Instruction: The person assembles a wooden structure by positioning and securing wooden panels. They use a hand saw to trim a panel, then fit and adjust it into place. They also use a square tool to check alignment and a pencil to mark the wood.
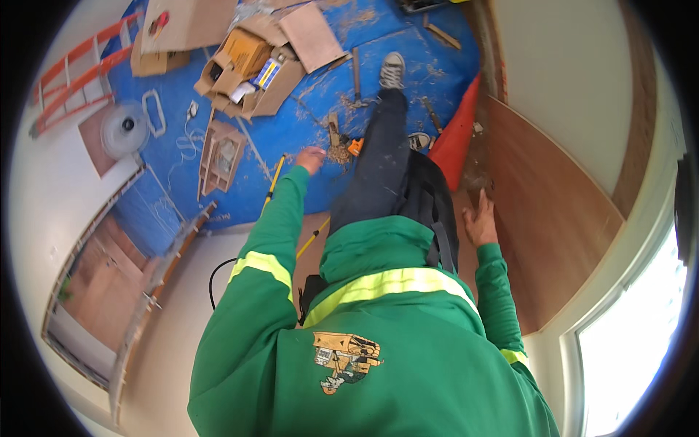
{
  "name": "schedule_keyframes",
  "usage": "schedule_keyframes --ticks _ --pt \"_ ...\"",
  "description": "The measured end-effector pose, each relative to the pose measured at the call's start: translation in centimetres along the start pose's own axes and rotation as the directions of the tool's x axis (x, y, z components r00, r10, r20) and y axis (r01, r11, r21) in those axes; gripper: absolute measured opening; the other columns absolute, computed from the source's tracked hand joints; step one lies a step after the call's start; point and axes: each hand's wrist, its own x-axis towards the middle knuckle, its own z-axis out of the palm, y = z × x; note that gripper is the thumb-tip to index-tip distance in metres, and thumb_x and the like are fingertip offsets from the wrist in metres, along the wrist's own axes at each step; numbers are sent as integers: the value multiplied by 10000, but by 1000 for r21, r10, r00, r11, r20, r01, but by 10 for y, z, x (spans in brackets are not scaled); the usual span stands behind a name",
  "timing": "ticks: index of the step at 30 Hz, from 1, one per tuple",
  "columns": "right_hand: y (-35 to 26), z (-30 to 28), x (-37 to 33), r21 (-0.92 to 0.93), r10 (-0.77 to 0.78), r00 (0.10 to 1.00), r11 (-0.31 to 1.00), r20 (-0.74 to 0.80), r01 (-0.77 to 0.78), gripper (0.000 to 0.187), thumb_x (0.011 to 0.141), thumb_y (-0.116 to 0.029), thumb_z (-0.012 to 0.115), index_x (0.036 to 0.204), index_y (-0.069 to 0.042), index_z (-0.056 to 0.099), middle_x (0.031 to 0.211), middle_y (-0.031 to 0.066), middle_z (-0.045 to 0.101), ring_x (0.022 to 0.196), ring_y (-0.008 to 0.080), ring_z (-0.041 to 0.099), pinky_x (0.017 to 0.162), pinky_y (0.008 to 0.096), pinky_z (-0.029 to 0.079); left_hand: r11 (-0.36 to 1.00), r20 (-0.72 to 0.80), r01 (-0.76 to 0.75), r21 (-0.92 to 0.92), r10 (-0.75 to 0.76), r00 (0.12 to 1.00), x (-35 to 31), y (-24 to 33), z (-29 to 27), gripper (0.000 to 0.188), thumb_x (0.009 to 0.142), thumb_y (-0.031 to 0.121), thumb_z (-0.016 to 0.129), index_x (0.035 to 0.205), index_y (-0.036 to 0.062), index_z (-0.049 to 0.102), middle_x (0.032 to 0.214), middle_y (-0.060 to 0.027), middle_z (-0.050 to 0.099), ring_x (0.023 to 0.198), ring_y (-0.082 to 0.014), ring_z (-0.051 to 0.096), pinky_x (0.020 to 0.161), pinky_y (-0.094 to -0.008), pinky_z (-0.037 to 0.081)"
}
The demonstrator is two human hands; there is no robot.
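Note:
My left hand (pixel 313 159) is held out above the blue floor sheet (pixel 284 131), near a yellow strip (pixel 276 178); its fingers are too small and smeared to read. Close by, on the floor, lie wood shavings (pixel 339 151) and a small orange tool (pixel 355 147). On the other side, my right hand (pixel 479 222) is open, fingers apart, with nothing seen in it. It hangs beside a large reddish-brown plywood sheet (pixel 553 211) that leans by the wall. One leg is stretched forward, with a grey sneaker (pixel 392 71) on the blue sheet.
Ahead stands an opened cardboard box (pixel 280 91) with smaller boxes inside. A hammer (pixel 357 76) lies near my foot. To the left are a wooden tray (pixel 220 156), a clear round container (pixel 124 130) and an orange ladder (pixel 80 73). A red sheet (pixel 457 138) rises at right.

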Motion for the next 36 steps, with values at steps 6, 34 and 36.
schedule_keyframes --ticks 6,34,36 --pt "12 45 18 -74 117 917 993 381 -96 770 1032 -328 619 1661 -33 287 1617 332 374 1484 500 412 1257 492 351 989 -31 126 -81 -129 991 7 -63 110 416 961 335 770 1235 24 724 1071 -151 787 939 -319 753 856 -442 587" --pt "-1 122 114 -4 129 991 992 37 -129 787 988 -336 659 1624 6 343 1417 313 497 1285 508 542 1082 538 471 594 -311 -128 794 577 755 269 -84 43 279 952 210 665 1177 50 703 1217 -230 713 987 -471 704 853 -573 570" --pt "23 123 107 181 181 980 964 76 -193 873 1002 -387 670 1665 -2 250 1516 313 455 1384 479 504 1158 497 429 650 -314 39 759 313 896 228 -48 21 373 937 237 697 1258 47 699 1271 -227 706 1112 -456 685 955 -534 559"
